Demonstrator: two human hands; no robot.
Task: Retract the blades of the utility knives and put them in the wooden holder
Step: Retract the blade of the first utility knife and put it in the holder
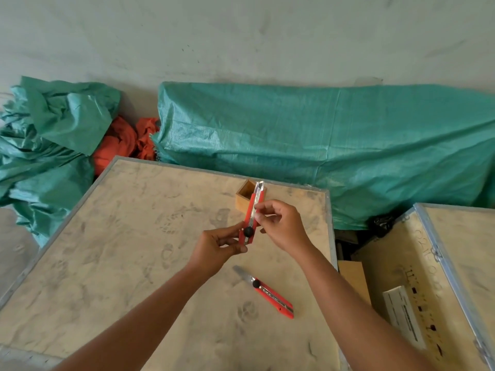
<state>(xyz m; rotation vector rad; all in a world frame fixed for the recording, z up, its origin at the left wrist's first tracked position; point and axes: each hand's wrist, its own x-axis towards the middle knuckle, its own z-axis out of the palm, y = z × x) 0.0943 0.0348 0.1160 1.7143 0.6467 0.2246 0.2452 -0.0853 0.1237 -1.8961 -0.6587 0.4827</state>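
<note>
I hold a red utility knife upright above the crate top, its metal tip pointing away from me in front of the wooden holder. My left hand grips its lower end near the black knob. My right hand pinches the upper part of its body between thumb and fingers. A short piece of blade shows at the top. A second red utility knife lies flat on the crate near me, its blade extended toward the upper left. The holder is a small open wooden box near the crate's far edge.
The work surface is a dusty plywood crate top with metal edging. Another plywood crate stands at the right across a narrow gap. Green tarps and orange cloth lie on the floor behind.
</note>
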